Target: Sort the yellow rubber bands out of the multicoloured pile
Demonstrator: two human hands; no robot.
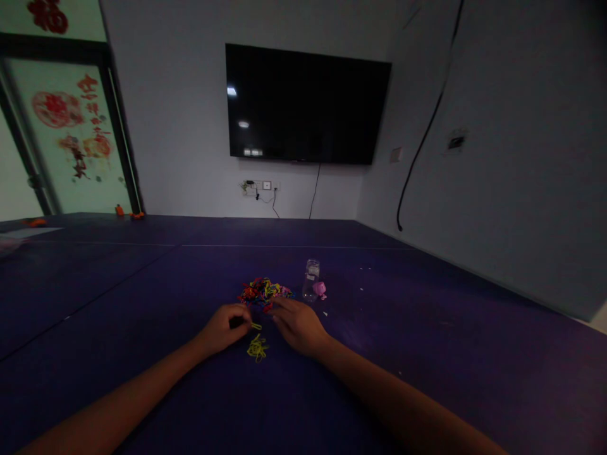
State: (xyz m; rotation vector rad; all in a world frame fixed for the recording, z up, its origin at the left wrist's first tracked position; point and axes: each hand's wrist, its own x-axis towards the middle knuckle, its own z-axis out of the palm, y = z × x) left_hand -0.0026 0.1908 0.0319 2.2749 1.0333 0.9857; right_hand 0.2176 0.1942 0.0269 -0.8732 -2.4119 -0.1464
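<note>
A pile of small multicoloured bands [263, 291] lies on the dark purple surface. My left hand [227, 327] is just below its left side, thumb and fingers closed in a pinch on a yellow band [256, 327] that sticks out at the fingertips. At the pile's lower right, my right hand [298, 323] reaches over with its fingers apart, their tips at the bands. A small heap of yellow bands [257, 348] sits between the wrists, nearer to me. Behind my right hand stand a clear jar [311, 278] and a pink crumpled object [320, 289], side by side.
The purple surface [142, 272] stretches to the wall, with small white scraps [325, 314] right of the jar. A black television [308, 104] hangs on the wall. A dark cable [422, 145] dangles at the right. Orange items [119, 210] stand near the door.
</note>
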